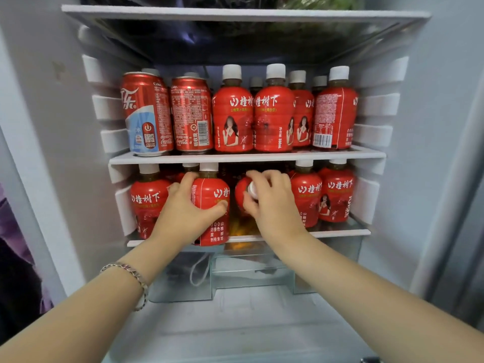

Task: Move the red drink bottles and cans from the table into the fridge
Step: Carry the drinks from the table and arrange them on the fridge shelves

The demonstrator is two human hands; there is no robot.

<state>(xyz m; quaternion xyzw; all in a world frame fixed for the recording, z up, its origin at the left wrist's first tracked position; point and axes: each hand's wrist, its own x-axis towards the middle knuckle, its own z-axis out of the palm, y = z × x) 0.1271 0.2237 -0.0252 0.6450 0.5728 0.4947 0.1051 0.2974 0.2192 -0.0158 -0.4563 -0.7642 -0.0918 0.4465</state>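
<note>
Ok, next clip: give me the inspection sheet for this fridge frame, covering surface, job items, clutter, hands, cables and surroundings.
Surface: lower shelf in use; upper shelf full along its front row.
Job's things: two cans at the upper shelf's left, red bottles with white caps beside them; more bottles below.
Clutter: green produce on the top shelf; orange items under the lower shelf, unclear.
Hands: left hand grips an upright bottle at the lower shelf's front edge; right hand holds a tilted bottle, cap towards the camera.
Cables: nothing seen; a looped string hangs in the clear drawer.
Surroundings: white fridge walls; purple fabric at far left.
</note>
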